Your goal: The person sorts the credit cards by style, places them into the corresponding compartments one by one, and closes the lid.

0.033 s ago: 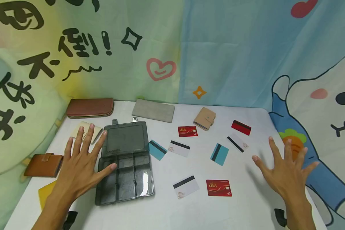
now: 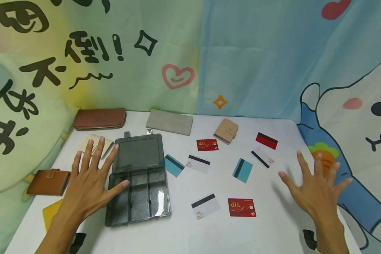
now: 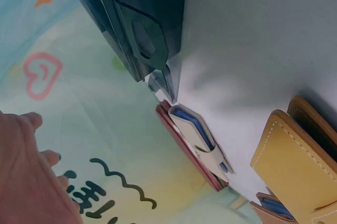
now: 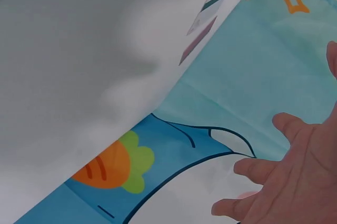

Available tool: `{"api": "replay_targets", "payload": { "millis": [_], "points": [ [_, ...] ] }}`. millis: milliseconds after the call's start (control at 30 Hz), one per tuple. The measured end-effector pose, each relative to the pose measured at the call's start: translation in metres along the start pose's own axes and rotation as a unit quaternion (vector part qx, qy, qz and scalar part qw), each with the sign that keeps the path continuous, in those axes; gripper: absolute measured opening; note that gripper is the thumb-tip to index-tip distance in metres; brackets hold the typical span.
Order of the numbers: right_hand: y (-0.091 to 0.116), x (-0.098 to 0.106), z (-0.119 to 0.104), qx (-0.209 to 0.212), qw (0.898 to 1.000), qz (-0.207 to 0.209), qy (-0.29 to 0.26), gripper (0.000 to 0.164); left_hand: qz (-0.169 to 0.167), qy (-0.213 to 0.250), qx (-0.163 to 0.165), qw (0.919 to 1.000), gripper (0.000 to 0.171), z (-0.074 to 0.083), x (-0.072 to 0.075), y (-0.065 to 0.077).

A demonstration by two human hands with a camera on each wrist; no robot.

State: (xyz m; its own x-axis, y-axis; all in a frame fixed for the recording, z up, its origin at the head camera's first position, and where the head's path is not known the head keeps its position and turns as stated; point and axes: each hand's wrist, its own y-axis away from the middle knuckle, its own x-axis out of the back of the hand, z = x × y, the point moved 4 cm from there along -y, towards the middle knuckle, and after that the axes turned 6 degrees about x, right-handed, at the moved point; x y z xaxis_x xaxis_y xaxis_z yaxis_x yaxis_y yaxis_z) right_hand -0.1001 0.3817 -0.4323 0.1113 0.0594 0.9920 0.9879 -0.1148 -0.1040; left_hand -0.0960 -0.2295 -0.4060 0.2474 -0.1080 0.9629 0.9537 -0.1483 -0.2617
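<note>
My left hand (image 2: 89, 183), fingers spread and holding nothing, hovers over the left side of a dark translucent compartment box (image 2: 138, 208). The box lies with its lid (image 2: 138, 151) folded back. Beyond the fingertips is a cream wallet (image 2: 93, 141), partly covered by the hand. A brown snap wallet (image 2: 47, 182) lies to the left, and a yellow wallet (image 3: 295, 166) is partly behind the forearm. My right hand (image 2: 319, 190) is raised over the table's right edge, fingers spread, with nothing in it. Nearest to it are a white striped card (image 2: 262, 158) and a blue card (image 2: 242, 170).
A long brown zip wallet (image 2: 99, 119), a grey pouch (image 2: 169, 122) and a tan card holder (image 2: 226, 131) lie along the back. Between the hands are scattered red cards (image 2: 242, 207), white cards (image 2: 205, 206) and another blue card (image 2: 174, 165). A printed cloth (image 2: 251, 63) hangs behind the table.
</note>
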Motion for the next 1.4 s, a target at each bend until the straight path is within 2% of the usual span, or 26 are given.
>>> {"api": "replay_targets", "payload": {
  "millis": [333,433,567,733,867,967,1100,1233,1400],
  "points": [
    [0.005,0.006,-0.012,0.008,1.000,0.027,0.000,0.099,0.007,0.020,-0.009,0.9997,0.103,0.003,0.001,-0.003],
    [0.008,0.005,-0.021,0.022,0.998,0.045,-0.028,0.094,0.006,0.034,-0.003,0.9994,0.101,0.003,0.000,0.000],
    [0.010,0.000,-0.035,0.034,0.993,0.058,-0.098,0.088,0.015,0.086,0.009,0.9962,0.095,0.001,-0.002,0.007],
    [0.007,-0.008,-0.049,0.036,0.979,0.069,-0.189,0.072,0.032,0.176,0.024,0.9835,0.083,-0.003,-0.010,0.021],
    [-0.001,-0.016,-0.059,0.070,0.964,0.088,-0.243,0.058,0.017,0.236,0.057,0.9700,0.078,-0.009,-0.019,0.034],
    [-0.011,-0.022,-0.064,0.089,0.957,0.088,-0.263,0.055,-0.001,0.257,0.075,0.9634,0.076,-0.013,-0.023,0.042],
    [-0.031,-0.029,-0.062,0.092,0.953,0.076,-0.278,0.054,-0.035,0.287,0.084,0.9538,0.077,-0.016,-0.028,0.048],
    [-0.054,-0.033,-0.055,0.082,0.946,0.056,-0.309,0.051,-0.068,0.312,0.095,0.9428,0.078,-0.017,-0.033,0.054],
    [-0.083,-0.038,-0.039,0.055,0.943,0.021,-0.327,0.055,-0.077,0.326,0.108,0.9361,0.078,-0.017,-0.036,0.057]
  ]
}}
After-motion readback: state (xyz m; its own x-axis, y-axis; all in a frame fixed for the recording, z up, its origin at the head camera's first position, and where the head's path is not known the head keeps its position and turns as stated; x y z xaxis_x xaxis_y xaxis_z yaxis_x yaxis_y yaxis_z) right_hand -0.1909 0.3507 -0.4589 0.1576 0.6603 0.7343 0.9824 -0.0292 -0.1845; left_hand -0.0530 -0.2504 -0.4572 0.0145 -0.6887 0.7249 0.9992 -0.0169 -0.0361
